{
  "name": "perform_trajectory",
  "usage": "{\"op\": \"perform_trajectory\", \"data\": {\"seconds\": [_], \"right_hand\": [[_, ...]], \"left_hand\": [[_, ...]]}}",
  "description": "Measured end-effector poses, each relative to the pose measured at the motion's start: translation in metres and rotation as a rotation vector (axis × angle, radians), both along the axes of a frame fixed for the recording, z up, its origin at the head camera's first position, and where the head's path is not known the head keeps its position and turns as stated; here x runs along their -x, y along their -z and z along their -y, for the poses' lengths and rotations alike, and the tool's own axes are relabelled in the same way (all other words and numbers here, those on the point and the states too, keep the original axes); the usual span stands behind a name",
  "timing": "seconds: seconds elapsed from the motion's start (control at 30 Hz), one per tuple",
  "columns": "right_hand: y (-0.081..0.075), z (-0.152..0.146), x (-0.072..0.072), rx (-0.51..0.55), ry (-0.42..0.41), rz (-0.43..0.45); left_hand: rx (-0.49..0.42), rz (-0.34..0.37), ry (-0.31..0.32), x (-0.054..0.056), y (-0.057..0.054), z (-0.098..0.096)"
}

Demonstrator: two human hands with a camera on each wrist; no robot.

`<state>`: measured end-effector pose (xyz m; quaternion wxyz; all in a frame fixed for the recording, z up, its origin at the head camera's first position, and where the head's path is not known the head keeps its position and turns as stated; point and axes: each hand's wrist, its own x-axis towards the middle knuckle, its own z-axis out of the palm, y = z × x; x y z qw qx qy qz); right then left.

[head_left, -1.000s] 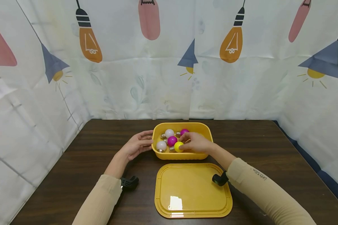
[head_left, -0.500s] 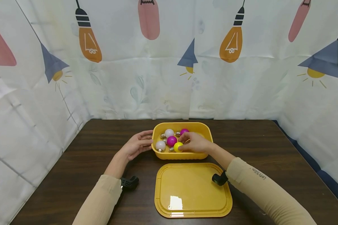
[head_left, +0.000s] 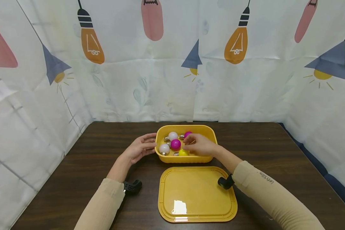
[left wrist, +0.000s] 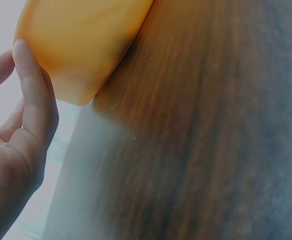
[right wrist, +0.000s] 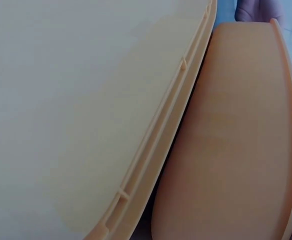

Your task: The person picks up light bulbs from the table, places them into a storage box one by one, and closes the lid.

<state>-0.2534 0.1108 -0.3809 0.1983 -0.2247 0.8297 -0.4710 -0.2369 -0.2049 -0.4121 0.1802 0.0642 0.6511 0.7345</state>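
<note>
On a dark wood-grained bench lies a flat, glossy yellow plastic lid with rounded corners, nearer the person than a deep yellow plastic box. The left hand, fingers extended, touches the box's left side. The right hand, fingers bent, is inside; whether it pinches anything cannot be told. Below its thumb lies a round yellow bulb, near two magenta bulbs and two white bulbs.

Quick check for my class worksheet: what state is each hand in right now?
Left hand: open, fingers against the yellow bin.
Right hand: looks open, thumb by the yellow bulb.
</note>
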Motion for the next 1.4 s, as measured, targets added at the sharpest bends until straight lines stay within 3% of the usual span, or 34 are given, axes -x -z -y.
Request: {"op": "perform_trajectory", "data": {"seconds": [0.4,0.97,1.4], "right_hand": [[-0.004,-0.006,-0.001,0.087,0.01,0.025],[-0.014,-0.026,-0.001,0.116,-0.016,0.018],[-0.015,-0.043,-0.001,0.165,0.017,0.013]], "left_hand": [[0.004,-0.001,0.003,0.001,0.001,0.0],[-0.002,0.003,0.004,0.002,0.002,0.001],[0.0,-0.001,0.001,0.003,0.004,0.001]]}}
